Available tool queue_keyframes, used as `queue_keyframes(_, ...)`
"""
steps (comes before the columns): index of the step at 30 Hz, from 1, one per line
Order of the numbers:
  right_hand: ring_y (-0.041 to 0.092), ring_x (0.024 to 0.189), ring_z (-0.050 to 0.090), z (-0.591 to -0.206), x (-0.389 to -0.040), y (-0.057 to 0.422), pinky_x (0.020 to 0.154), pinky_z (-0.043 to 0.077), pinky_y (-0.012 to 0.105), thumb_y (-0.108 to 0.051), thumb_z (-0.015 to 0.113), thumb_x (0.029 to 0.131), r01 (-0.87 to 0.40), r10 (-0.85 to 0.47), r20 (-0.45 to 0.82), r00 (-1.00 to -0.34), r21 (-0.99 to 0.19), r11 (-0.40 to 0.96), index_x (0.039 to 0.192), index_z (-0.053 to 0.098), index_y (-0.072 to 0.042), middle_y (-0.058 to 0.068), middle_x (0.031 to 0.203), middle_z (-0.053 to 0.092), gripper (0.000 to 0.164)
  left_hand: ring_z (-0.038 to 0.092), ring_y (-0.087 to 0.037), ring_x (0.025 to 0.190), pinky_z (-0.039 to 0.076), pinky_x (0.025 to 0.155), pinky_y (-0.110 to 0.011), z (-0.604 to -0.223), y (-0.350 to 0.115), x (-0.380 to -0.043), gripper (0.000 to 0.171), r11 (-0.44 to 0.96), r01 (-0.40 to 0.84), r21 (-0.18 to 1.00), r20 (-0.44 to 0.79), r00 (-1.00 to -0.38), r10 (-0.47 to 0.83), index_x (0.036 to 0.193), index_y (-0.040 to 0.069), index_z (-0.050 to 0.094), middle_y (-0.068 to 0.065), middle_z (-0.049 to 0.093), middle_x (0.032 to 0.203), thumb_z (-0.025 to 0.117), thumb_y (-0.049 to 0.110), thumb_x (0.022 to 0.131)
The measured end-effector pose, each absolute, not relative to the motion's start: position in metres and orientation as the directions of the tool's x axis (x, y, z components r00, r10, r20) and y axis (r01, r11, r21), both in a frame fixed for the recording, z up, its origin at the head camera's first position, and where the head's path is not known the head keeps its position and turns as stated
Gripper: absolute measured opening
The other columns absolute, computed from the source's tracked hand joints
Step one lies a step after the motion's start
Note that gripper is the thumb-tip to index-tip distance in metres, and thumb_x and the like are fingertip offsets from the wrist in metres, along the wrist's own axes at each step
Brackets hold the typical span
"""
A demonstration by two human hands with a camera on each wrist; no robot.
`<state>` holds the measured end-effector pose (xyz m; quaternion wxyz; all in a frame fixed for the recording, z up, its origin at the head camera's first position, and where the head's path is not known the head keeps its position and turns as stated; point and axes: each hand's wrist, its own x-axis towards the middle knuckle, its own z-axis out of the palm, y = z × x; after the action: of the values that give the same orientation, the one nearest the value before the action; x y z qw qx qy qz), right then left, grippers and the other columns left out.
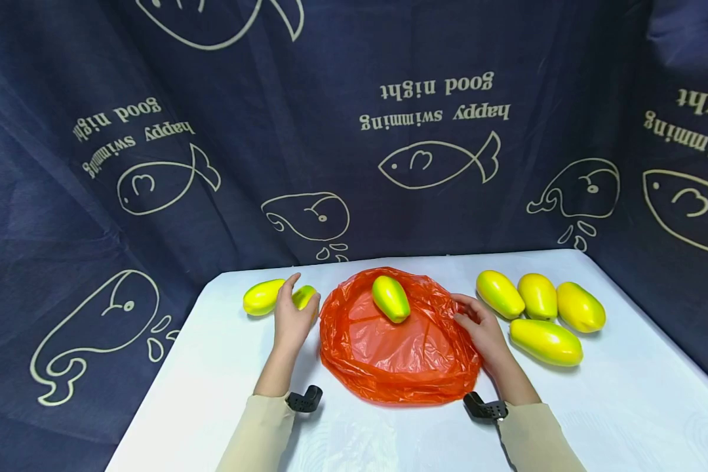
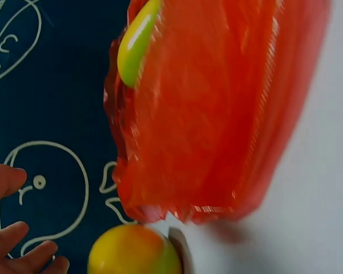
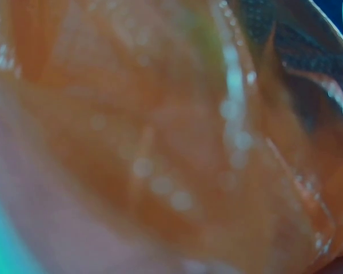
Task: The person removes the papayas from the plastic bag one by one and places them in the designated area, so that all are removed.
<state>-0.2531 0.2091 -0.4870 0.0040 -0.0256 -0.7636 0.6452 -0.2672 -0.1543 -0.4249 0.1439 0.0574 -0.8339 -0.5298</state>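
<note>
A red plastic bag (image 1: 398,387) lies on the table with its mouth spread wide, and one yellow-green papaya (image 1: 391,299) rests inside it. My right hand (image 1: 488,333) holds the bag's right rim between fingers and thumb; the right wrist view is mostly filled by blurred red plastic (image 3: 160,142). Left of the bag, my left hand (image 1: 294,320) reaches over a papaya (image 1: 304,296), its thumb and fingers spread apart. In the left wrist view, the left fingers (image 2: 31,257) stand apart from the papaya (image 2: 131,251). Another papaya (image 1: 262,297) lies just left of that hand.
Several papayas lie grouped right of the bag, among them a long one (image 1: 545,342) nearest me and one (image 1: 581,307) at the far right. The white table (image 1: 206,393) ends at the back against a dark blue curtain (image 1: 307,131) printed with fish.
</note>
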Motion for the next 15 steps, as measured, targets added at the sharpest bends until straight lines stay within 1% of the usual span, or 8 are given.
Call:
queue_keyframes(7, 0.02, 0.123, 0.047, -0.486, -0.253, 0.209, 0.088, 0.048, 0.009, -0.013, 0.049, 0.103, 0.024, 0.041, -0.018, -0.999, -0.986, 0.167, 0.149, 0.044, -0.018, 0.01, 0.149, 0.047, 0.047, 0.029, -0.032, 0.15, 0.024, 0.122, -0.06, -0.415, -0.139, -0.265, 0.064, 0.427, 0.085, 0.9, 0.197, -0.954, -0.224, 0.151, 0.019, 0.04, -0.01, 0.036, 0.159, 0.066, 0.024, 0.093)
queue_keyframes(11, 0.022, 0.124, 0.047, -0.488, -0.254, 0.21, 0.088, 0.05, 0.011, -0.014, 0.049, 0.103, 0.03, 0.04, -0.023, -0.999, -0.985, 0.169, 0.149, 0.044, -0.018, 0.009, 0.149, 0.047, 0.047, 0.031, -0.032, 0.149, 0.026, 0.121, -0.059, -0.414, -0.131, -0.266, 0.064, 0.421, 0.098, 0.902, 0.202, -0.957, -0.208, 0.151, 0.018, 0.04, -0.01, 0.037, 0.158, 0.066, 0.025, 0.093)
queue_keyframes(13, 0.022, 0.123, 0.048, -0.488, -0.254, 0.209, 0.088, 0.05, 0.011, -0.014, 0.049, 0.103, 0.031, 0.04, -0.024, -0.999, -0.985, 0.17, 0.149, 0.044, -0.019, 0.009, 0.149, 0.047, 0.047, 0.033, -0.031, 0.149, 0.03, 0.12, -0.057, -0.412, -0.126, -0.266, 0.064, 0.416, 0.105, 0.903, 0.201, -0.96, -0.194, 0.151, 0.017, 0.04, -0.009, 0.038, 0.158, 0.066, 0.025, 0.093)
queue_keyframes(15, 0.021, 0.122, 0.048, -0.488, -0.254, 0.209, 0.088, 0.05, 0.011, -0.013, 0.049, 0.103, 0.032, 0.041, -0.025, -0.999, -0.985, 0.171, 0.149, 0.044, -0.018, 0.009, 0.149, 0.047, 0.047, 0.033, -0.031, 0.148, 0.032, 0.12, -0.056, -0.41, -0.121, -0.266, 0.063, 0.413, 0.112, 0.904, 0.203, -0.962, -0.183, 0.15, 0.017, 0.04, -0.008, 0.038, 0.158, 0.066, 0.025, 0.094)
